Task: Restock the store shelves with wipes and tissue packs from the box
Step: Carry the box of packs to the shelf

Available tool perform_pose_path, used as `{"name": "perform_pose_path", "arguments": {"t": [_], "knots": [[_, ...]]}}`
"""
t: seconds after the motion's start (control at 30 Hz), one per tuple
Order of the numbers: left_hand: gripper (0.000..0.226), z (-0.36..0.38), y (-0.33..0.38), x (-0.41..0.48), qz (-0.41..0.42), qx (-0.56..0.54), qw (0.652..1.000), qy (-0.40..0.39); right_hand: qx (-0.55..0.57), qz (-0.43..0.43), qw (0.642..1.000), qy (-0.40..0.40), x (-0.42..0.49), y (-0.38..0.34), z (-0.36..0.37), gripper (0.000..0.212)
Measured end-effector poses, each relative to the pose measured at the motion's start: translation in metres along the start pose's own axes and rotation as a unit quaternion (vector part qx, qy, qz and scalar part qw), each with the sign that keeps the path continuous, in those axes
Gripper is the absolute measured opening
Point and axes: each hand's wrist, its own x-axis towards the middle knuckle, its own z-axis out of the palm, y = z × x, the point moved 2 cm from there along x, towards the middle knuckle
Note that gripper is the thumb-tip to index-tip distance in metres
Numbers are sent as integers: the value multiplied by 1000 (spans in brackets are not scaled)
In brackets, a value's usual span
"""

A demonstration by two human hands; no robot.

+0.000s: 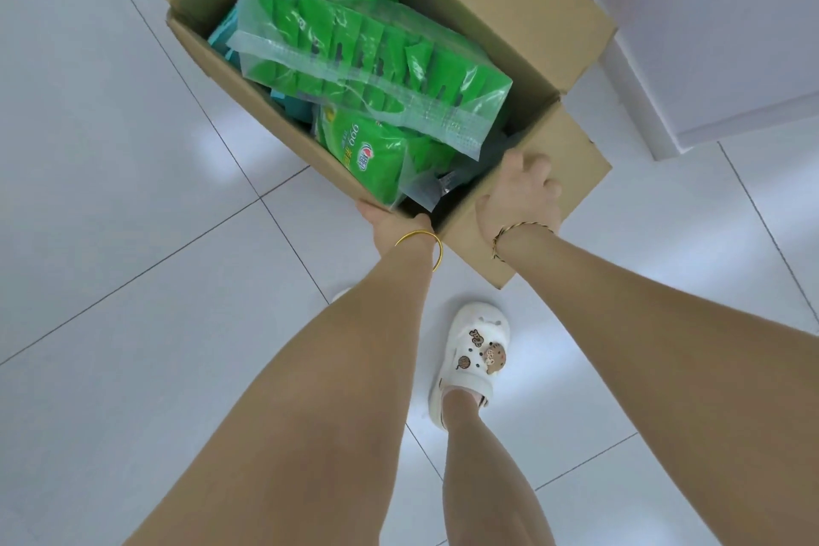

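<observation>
White glossy floor tiles (133, 191) lie under an open brown cardboard box (509, 13), which sits beside a white cabinet base (731, 35). Inside the box, a clear-wrapped bundle of green tissue packs (354, 58) lies on top of further green packs. The left hand (392, 224) grips the box's near corner, its fingers largely hidden. The right hand (518, 197) has its fingers curled and clamped over the near end wall. A white clog with charms (474, 350) stands below the box.
</observation>
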Motion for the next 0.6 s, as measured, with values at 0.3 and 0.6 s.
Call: {"name": "perform_pose_path", "arguments": {"t": [0.3,0.6], "knots": [[87,-68,-27,37,122,0,993,3,-2,-26,997,68,-23,-6,17,50],[81,-156,-38,72,200,115,971,69,-32,-105,988,112,-18,-43,46,69]]}}
